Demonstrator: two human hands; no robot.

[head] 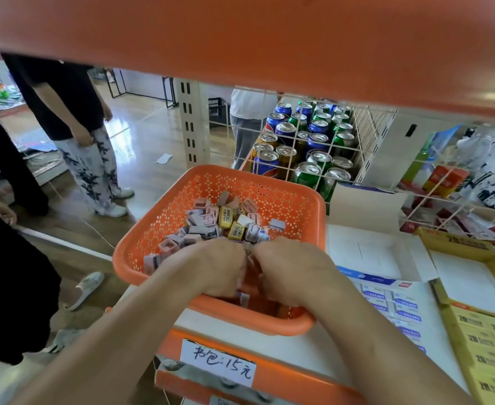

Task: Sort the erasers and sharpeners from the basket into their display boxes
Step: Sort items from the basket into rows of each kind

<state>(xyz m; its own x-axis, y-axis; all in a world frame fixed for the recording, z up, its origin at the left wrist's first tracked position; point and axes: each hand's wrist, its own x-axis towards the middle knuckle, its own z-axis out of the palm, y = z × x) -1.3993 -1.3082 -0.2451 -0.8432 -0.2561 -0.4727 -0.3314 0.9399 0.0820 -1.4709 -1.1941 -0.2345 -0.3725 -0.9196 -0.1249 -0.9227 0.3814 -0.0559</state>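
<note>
The left hand (215,267) and right hand (294,270) dig into the basket (164,217), fingers curled out of sight, so their hold cannot be told. They would do best to gather one kind at a time, say the yellow erasers (231,222), before reaching for a box (456,244).

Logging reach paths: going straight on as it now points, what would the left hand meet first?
Likely the pile of sharpeners and erasers in the orange basket, right ahead of the left hand; depth unclear.

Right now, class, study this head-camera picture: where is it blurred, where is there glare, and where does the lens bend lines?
Head view: the orange shelf edge overhead is a soft, out-of-focus band, bowed by the wide lens; glare sheens the wooden floor and the can tops; the basket, left hand and right hand are fairly sharp.
</note>
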